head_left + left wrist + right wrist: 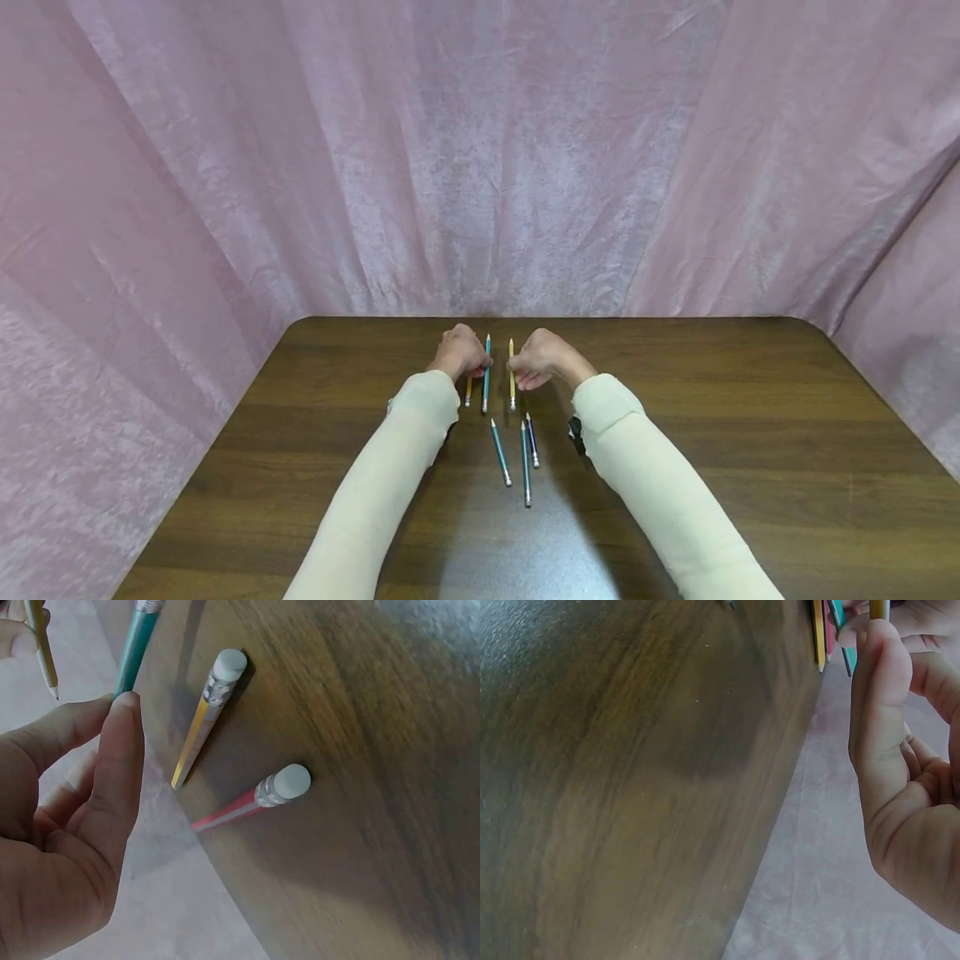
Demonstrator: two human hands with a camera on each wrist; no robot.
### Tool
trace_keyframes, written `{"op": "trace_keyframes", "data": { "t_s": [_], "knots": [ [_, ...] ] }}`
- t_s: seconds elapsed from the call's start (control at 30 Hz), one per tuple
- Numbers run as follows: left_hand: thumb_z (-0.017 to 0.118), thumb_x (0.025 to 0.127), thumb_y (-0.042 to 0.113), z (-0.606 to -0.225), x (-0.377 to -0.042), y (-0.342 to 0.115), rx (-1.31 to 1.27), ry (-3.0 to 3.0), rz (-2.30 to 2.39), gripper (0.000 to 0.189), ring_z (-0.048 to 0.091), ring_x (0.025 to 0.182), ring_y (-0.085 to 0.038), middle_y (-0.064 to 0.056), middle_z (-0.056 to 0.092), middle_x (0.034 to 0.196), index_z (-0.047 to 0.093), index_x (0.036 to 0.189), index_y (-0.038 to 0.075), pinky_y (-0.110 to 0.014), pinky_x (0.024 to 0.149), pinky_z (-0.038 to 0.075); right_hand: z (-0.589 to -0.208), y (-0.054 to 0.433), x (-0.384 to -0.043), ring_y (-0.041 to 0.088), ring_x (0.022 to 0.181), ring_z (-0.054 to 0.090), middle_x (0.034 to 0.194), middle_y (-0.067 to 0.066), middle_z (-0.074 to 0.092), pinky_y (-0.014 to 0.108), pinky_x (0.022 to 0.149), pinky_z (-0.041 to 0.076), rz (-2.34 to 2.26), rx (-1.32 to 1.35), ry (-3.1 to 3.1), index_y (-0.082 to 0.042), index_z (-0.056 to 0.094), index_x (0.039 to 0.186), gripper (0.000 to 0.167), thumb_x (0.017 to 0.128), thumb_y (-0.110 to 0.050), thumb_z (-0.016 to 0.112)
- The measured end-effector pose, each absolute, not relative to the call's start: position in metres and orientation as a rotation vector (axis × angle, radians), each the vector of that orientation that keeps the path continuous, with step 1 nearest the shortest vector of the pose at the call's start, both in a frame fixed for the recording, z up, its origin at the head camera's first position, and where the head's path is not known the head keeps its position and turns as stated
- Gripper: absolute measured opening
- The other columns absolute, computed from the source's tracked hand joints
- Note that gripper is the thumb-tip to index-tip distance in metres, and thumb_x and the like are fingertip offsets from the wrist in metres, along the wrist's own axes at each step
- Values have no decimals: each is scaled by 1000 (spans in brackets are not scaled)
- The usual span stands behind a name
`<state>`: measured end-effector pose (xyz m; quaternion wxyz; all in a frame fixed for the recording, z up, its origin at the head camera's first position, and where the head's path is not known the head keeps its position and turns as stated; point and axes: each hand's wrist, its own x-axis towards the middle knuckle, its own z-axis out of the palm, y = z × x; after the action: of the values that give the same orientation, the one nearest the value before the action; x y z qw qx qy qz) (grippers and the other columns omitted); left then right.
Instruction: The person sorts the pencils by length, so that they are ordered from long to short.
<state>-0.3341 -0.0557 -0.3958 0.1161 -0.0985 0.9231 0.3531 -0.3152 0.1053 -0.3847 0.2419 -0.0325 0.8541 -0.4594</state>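
Between thumb and fingertip, my left hand (463, 351) pinches a teal pencil (486, 387), its tip pointing to the table's far edge. My right hand (542, 360) pinches a yellow pencil (512, 392) a short way to the right, nearly parallel to the teal one. Under the left hand lie an orange-yellow pencil (199, 735) and a red pencil (240, 808), their white erasers toward the near side. In the head view the left hand covers most of these two.
Nearer on the wooden table (735, 467) lie a short teal pencil (501, 454), a longer teal pencil (526, 467) and a dark blue pencil (533, 442). A pink curtain (525, 167) hangs just behind the far edge.
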Motion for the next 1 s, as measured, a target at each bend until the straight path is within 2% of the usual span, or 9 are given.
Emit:
{"op": "trace_keyframes", "data": {
  "t_s": [0.1,0.13,0.23,0.43,0.73,1.0],
  "knots": [
    [81,83,7,-398,-336,-54,-295,2713,1012,12,72,61,-19,-6,68,59,74,89,-1,-29,67,61,-388,105,-317,12,54,66,64,8,66,25,58,61,-1249,-88,2335,6,68,82,16,94,-5,62],
    [81,82,7,-399,-337,-54,-298,2712,1006,11,72,61,-19,-5,68,59,73,80,0,-30,67,61,-389,104,-317,12,54,66,64,8,66,25,58,60,-1249,-85,2333,6,67,83,16,94,-5,62],
    [82,82,7,-402,-339,-52,-300,2732,979,16,69,54,-16,-5,67,58,70,73,3,-30,64,60,-391,104,-318,11,53,65,64,8,66,24,58,60,-1250,-80,2331,6,67,84,15,94,-5,62],
    [81,81,4,-407,-342,-49,-286,2770,953,14,65,47,-14,-9,67,63,69,75,0,-26,53,59,-393,103,-319,12,54,66,64,8,66,24,58,60,-1239,-87,2337,5,67,81,18,94,-5,61],
    [79,83,6,-409,-344,-45,-308,2762,950,12,65,54,-18,-14,65,81,70,79,0,-26,53,58,-401,101,-323,11,50,63,59,7,64,22,53,58,-1255,-52,2324,2,65,74,20,93,-3,61],
    [80,83,5,-408,-347,-44,-339,2735,955,13,65,51,-16,-14,65,81,69,79,0,-24,52,57,-402,99,-326,12,51,63,60,8,64,23,54,59,-1238,-58,2344,4,65,77,18,93,-3,61]
  ]
}}
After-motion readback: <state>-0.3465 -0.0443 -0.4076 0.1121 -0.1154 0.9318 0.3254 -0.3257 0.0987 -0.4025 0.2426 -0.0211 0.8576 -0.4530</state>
